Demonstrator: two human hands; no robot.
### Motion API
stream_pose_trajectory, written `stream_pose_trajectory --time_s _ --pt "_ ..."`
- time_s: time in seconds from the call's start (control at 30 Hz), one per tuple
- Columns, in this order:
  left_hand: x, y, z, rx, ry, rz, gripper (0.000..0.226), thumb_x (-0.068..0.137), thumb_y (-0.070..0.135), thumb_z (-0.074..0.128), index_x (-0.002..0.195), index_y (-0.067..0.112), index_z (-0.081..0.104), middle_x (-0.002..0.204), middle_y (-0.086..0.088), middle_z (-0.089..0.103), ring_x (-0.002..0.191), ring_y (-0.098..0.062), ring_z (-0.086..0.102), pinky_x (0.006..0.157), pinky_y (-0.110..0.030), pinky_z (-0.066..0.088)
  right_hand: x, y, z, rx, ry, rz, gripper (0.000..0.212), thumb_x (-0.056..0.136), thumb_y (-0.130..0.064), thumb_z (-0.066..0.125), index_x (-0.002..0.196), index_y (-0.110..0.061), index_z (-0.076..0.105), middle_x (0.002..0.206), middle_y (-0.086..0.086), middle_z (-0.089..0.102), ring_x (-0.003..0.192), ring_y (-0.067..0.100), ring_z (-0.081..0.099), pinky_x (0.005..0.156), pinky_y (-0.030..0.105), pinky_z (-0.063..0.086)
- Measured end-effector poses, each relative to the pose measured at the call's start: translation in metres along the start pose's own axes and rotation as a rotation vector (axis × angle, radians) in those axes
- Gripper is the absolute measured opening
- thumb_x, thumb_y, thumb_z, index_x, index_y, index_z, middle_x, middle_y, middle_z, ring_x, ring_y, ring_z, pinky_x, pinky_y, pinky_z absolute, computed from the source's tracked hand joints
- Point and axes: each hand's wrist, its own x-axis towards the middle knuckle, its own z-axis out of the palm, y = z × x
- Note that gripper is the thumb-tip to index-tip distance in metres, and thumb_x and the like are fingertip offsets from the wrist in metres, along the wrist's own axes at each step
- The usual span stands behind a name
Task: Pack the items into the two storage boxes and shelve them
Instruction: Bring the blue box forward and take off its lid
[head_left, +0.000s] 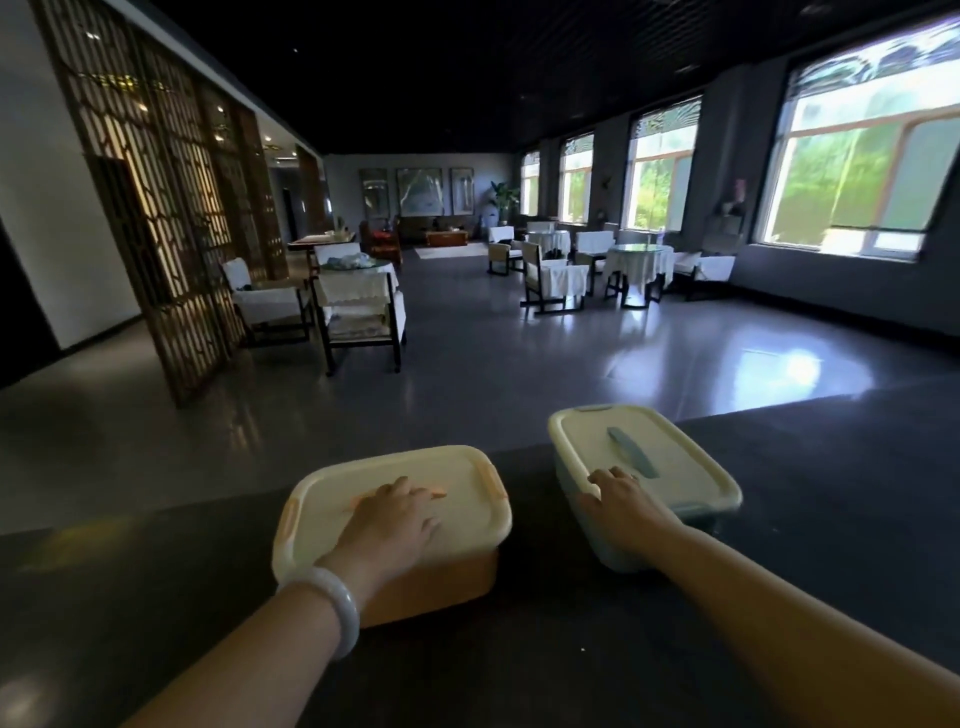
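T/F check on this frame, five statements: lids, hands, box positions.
1. Both boxes have lids on. True: orange box and blue box are both lidded.
2. The left hand rests on the orange box's lid. True.
3. The right hand lifts the blue box's lid. False: the lid sits closed and the hand rests at its near edge.
4. The boxes are stacked. False: they stand side by side on the dark counter.
5. The left wrist wears a bangle. True.

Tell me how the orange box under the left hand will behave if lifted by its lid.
The orange box looks like rigid plastic, so probably stiff. Side latches appear closed, so the lid should probably hold. Contents are hidden, so weight is uncertain.
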Motion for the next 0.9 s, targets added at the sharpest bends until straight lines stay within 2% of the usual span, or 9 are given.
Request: stream_pose_trajectory --time_s 0.17,0.3,0.5,0.63,0.77,0.9 --pt "0.055 0.07 0.006 -0.039 -0.035 0.087 0.034 0.1 0.04 0.04 0.122 0.021 0.057 0.125 0.001 0.051 0.114 -0.018 0.049 0.097 -0.036 0.042 0.013 0.06 -0.039 -0.01 -0.036 0.046 0.05 0.098 -0.042 0.044 0.138 -0.012 0.042 0.141 0.013 0.044 0.127 0.028 0.044 0.101 0.035 0.034" --pt "0.095 0.117 0.013 -0.161 -0.044 -0.007 0.036 0.098 0.043 0.045 0.123 0.02 0.056 0.122 -0.001 0.051 0.11 -0.018 0.052 0.088 -0.032 0.044 0.042 0.097 -0.062 -0.008 -0.058 0.04 0.05 0.099 -0.043 0.042 0.136 -0.009 0.045 0.14 0.015 0.045 0.123 0.029 0.047 0.102 0.037 0.038" --pt "0.151 0.154 0.047 -0.154 -0.129 -0.137 0.041 0.098 0.045 0.045 0.126 0.016 0.054 0.126 -0.008 0.051 0.115 -0.025 0.052 0.095 -0.036 0.043 0.101 0.136 -0.074 0.037 -0.046 -0.008 0.049 0.099 -0.045 0.042 0.135 -0.012 0.047 0.14 0.011 0.046 0.123 0.03 0.047 0.101 0.04 0.04" --pt "0.177 0.168 0.076 -0.27 -0.141 -0.266 0.051 0.098 0.046 0.042 0.137 0.013 0.044 0.139 -0.012 0.044 0.127 -0.029 0.046 0.102 -0.039 0.039 0.138 0.16 -0.058 0.036 -0.104 -0.007 0.055 0.098 -0.047 0.04 0.144 -0.017 0.036 0.145 0.009 0.038 0.131 0.032 0.037 0.105 0.046 0.036" --pt "0.2 0.178 0.099 -0.392 -0.134 -0.34 0.054 0.1 0.047 0.036 0.142 0.013 0.033 0.144 -0.015 0.039 0.13 -0.031 0.042 0.1 -0.035 0.034 0.165 0.183 -0.04 0.018 -0.063 0.034 0.06 0.096 -0.047 0.043 0.146 -0.018 0.028 0.14 0.008 0.036 0.125 0.03 0.037 0.1 0.044 0.039" --pt "0.217 0.182 0.113 -0.523 -0.11 -0.373 0.052 0.1 0.047 0.037 0.147 0.025 0.028 0.143 -0.012 0.039 0.126 -0.03 0.045 0.095 -0.035 0.036 0.183 0.2 -0.021 0.154 -0.125 0.099 0.075 0.096 -0.046 0.044 0.153 -0.02 0.003 0.149 0.008 0.028 0.129 0.031 0.039 0.099 0.043 0.039"
